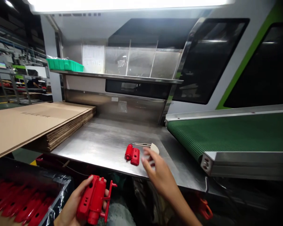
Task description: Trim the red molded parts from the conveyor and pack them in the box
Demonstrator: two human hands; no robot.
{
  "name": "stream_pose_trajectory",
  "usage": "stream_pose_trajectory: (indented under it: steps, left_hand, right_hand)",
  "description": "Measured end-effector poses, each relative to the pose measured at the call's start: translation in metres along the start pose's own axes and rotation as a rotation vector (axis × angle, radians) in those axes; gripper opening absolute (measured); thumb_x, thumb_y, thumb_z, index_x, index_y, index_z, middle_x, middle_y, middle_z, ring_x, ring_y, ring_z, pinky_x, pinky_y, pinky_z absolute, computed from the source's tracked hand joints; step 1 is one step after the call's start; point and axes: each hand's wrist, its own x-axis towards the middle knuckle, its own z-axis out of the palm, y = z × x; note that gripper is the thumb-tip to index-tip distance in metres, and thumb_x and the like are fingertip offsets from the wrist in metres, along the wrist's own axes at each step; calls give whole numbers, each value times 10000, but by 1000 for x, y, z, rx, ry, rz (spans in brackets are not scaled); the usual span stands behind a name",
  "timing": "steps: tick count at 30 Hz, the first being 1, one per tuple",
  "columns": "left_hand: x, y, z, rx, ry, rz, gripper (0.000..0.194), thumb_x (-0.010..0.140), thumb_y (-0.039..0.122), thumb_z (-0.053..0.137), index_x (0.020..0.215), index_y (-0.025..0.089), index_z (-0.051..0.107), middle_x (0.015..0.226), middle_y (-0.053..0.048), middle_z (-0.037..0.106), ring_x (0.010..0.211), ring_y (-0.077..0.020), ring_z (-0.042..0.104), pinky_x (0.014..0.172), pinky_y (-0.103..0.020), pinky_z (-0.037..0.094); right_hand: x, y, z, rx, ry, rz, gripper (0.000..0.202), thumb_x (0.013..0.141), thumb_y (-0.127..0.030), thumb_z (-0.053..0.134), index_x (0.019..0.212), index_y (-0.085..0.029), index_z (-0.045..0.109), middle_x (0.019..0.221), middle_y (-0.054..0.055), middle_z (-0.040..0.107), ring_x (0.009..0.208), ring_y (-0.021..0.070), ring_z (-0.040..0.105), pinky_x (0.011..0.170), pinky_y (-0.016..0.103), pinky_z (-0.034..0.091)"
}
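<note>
While the left hand (72, 204) grips a red part (92, 201), the right hand (157, 169) reaches half-open, empty.

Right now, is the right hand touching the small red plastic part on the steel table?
Cannot tell. In the head view the blurred right hand sits just right of the small red plastic part; no plain contact or gap.

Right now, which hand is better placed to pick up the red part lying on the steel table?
The right hand: it is empty and hovers just beside the red part on the table. The left hand already holds another red piece.
</note>
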Motion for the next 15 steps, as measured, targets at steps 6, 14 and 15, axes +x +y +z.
stream_pose_trajectory:
  steps: [6, 14, 15]
  left_hand:
    - [-10, -11, 24, 43, 179, 48, 313, 858, 276, 640, 1046, 25, 654, 869, -183, 755, 746, -273, 723, 688, -367, 591]
    - [-21, -19, 11, 106, 191, -138, 264, 808, 309, 679, 1036, 177, 679, 612, -33, 695, 357, -174, 557, 316, -269, 445]
    - [-21, -19, 8, 105, 194, -137, 264, 808, 302, 676, 1045, 183, 678, 622, -32, 696, 376, -182, 572, 332, -277, 459]
  right_hand:
    - [-95, 27, 79, 356, -497, 91, 565, 731, -632, 650, 1040, -160, 610, 741, 32, 661, 598, 155, 614, 530, 271, 495]
    - [-96, 33, 97, 402, -375, -278, 212, 773, -455, 683, 718, -254, 649, 847, 9, 705, 851, 165, 637, 944, 381, 451]
    - [-99, 37, 97, 398, -369, -275, 219, 778, -470, 682, 747, -254, 657, 877, 17, 713, 884, 172, 643, 951, 382, 452]
